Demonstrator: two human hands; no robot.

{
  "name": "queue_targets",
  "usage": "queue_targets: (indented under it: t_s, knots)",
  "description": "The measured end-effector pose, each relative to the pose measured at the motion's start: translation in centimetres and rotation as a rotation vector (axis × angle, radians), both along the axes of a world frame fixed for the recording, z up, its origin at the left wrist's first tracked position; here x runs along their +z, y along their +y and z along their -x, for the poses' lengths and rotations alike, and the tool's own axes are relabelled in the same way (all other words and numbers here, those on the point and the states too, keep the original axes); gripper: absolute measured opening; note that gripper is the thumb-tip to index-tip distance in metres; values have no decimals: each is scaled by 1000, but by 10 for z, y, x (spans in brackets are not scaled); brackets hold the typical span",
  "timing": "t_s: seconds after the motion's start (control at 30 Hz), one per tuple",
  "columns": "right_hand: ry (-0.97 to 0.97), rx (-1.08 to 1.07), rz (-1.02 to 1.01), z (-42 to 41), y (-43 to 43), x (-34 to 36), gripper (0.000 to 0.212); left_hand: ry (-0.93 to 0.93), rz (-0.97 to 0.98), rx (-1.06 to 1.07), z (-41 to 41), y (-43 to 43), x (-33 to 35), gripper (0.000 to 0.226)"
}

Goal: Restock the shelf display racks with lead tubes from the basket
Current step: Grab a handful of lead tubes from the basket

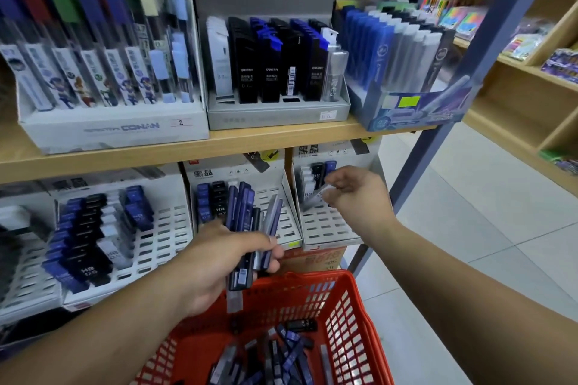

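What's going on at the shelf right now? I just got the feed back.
A person is partway through restocking. Their left hand grips a bundle of lead tubes above the red basket, which holds many more loose tubes. Their right hand pinches a single clear tube at the rightmost white rack in the lower row. Most of that rack's slots are unfilled, and the tube looks about to go in.

We see the red plastic mesh basket (347,331) run off the bottom edge. Just above it, our left hand (219,262) hides the middles of the blue, black and clear lead tubes (247,212). Up-right of the basket, the thin tube (312,202) in our right hand (356,194) is only a blur.
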State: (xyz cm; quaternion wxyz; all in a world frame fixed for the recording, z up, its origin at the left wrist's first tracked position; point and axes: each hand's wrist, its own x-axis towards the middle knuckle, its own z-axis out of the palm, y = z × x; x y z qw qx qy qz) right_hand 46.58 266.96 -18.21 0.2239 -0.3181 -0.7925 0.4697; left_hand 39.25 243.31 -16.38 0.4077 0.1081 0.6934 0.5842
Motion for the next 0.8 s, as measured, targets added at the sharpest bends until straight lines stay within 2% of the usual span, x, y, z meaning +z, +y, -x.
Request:
queue_targets:
  t_s: [0.2, 0.37, 0.53, 0.63, 0.7, 0.77, 0.8]
  knots:
    - [-32, 110, -113, 4, 1, -4, 28, -21, -7, -28, 0, 1, -1, 18]
    - [-27, 109, -136, 7, 2, -11, 29, -35, -14, -35, -1, -2, -1, 18]
    - [-32, 109, -220, 9, -1, -6, 18, -97, -41, -5, 1, -6, 2, 20]
    - [-102, 225, -371, 7, -6, -8, 17, -131, -86, 54, 1, -6, 2, 27]
    - [-141, 222, -474, 3, -9, -6, 19, -123, -97, 52, 0, -6, 3, 21]
    - [-131, 168, -446, -2, -15, 7, 22, -124, -99, 39, 0, -6, 6, 20]
    - [-97, 164, -326, -4, -22, 17, 18, -127, -102, 30, -1, -7, 7, 23]
